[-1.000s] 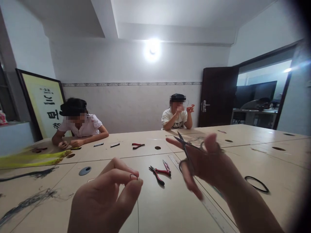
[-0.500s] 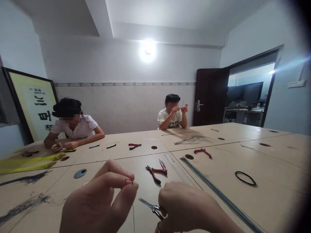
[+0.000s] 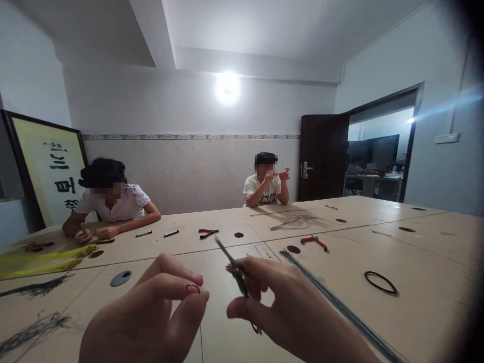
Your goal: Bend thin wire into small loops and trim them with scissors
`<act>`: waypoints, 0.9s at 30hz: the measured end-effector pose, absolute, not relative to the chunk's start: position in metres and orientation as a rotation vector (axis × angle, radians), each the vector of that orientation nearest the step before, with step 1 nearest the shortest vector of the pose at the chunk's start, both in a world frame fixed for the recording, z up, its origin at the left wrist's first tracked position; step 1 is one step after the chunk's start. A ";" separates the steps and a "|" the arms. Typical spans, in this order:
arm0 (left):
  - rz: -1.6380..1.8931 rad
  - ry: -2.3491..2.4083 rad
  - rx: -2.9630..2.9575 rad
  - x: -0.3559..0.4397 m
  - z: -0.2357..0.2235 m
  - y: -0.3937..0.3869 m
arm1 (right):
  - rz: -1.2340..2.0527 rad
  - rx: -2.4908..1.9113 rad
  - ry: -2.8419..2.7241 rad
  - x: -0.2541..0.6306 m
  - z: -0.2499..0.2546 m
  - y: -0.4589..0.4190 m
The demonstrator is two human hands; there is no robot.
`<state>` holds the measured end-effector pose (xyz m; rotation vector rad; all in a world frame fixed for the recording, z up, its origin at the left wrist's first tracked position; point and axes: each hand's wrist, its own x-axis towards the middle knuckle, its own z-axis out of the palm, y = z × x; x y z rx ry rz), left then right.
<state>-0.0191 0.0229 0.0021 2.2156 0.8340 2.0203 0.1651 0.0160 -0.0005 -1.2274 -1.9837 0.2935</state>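
Observation:
In the head view my left hand [image 3: 151, 307] is closed, thumb and forefinger pinched on a thin dark cord. A small loop of the cord [image 3: 193, 288] stands out at the fingertips, and a strand hangs below toward the table. Whether it is wire or thread I cannot tell. To its right, my right hand [image 3: 276, 302] is wrapped around small metal scissors [image 3: 237, 275], whose blades point up and to the left. The blades are apart from the cord. My right hand hides most of the pliers and part of the ruler [image 3: 260, 251] behind it.
Red-handled pliers lie at the far middle [image 3: 208, 233] and right [image 3: 314, 242]. A long bundle of grey strands [image 3: 328, 290] runs along the right, near a black ring [image 3: 380, 283]. Loose grey strands [image 3: 36, 333] and a grey grommet [image 3: 121, 278] lie left. Two people sit across the table.
My right hand has raised the scissors and turned them, so the blades point more upward. My left hand has shifted slightly left, still pinching the cord.

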 end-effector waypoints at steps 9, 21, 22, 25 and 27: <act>1.938 0.717 2.202 -0.019 -0.003 0.029 | 0.471 -1.206 -1.937 0.168 -0.001 -0.004; 1.921 0.758 2.310 -0.021 -0.001 0.025 | 0.619 -1.208 -1.880 0.169 0.003 -0.001; 1.932 0.748 2.316 -0.022 -0.002 0.026 | 0.779 -1.130 -1.854 0.168 0.001 0.001; 1.943 0.701 2.373 -0.023 -0.005 0.028 | 1.411 -0.694 -1.771 0.163 -0.009 0.018; 1.953 0.724 2.307 -0.023 -0.008 0.029 | 1.744 -0.367 -1.602 0.161 -0.013 0.032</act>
